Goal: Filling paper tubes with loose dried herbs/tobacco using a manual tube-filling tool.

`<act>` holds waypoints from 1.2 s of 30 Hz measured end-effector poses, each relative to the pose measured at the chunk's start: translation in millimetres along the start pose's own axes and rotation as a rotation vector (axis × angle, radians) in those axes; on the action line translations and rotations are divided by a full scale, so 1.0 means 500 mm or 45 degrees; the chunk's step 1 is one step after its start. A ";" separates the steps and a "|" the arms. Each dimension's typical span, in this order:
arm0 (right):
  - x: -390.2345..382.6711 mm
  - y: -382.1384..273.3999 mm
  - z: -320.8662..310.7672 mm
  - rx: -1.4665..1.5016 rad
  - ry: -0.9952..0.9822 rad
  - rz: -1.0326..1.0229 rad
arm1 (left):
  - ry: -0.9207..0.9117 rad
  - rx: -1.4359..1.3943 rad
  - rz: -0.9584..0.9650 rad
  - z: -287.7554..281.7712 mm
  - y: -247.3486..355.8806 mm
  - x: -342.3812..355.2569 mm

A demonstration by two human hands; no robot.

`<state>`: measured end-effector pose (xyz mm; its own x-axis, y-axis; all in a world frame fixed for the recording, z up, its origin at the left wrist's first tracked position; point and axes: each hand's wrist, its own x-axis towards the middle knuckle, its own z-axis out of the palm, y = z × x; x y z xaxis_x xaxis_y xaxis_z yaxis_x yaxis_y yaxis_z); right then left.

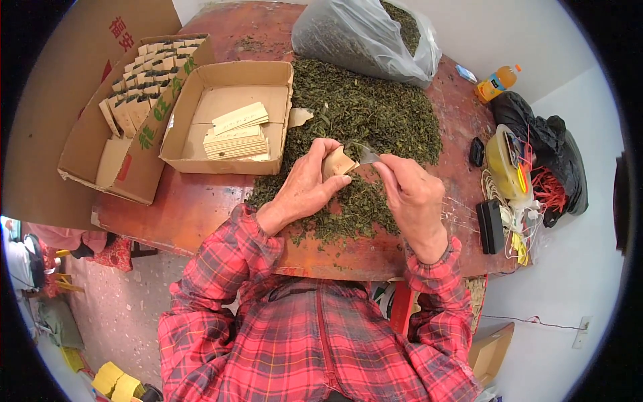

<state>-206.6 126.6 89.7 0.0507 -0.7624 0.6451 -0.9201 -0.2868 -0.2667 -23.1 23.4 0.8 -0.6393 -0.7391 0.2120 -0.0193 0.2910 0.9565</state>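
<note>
White wall [566, 281] is rising at right, bearing a wall socket [585, 324]; scuffed red table [181, 211] is standing beside it; speckled floor [154, 288] is showing lower left.

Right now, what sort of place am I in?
Probably a small workroom, perhaps in a home: loose dark leaves heaped on a red table, and paper packets standing in a cardboard box.

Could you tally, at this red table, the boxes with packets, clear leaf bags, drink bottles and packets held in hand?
Boxes with paper packets: 2
Clear bag of leaves: 1
Drink bottle: 1
Held packet in the left hand: 1
Total: 5
</note>
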 end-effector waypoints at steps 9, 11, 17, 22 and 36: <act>-0.010 -0.024 0.022 -0.082 -0.023 -0.140 | 0.051 0.106 0.084 0.005 0.002 -0.004; -0.008 -0.025 0.027 -0.067 -0.028 -0.146 | 0.066 0.119 0.062 0.005 -0.001 -0.004; -0.013 -0.023 0.039 -0.004 -0.026 -0.169 | 0.076 0.135 0.045 0.007 -0.007 -0.002; -0.010 -0.020 0.039 0.056 -0.068 -0.156 | 0.084 0.128 0.049 0.007 -0.002 -0.006; -0.003 -0.023 0.019 -0.046 0.127 -0.313 | 0.097 0.089 0.047 0.009 -0.007 -0.005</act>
<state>-192.4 125.5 85.2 0.2372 -0.6111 0.7552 -0.8985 -0.4336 -0.0686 -24.8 26.9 -3.9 -0.5801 -0.7706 0.2639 -0.0521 0.3585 0.9321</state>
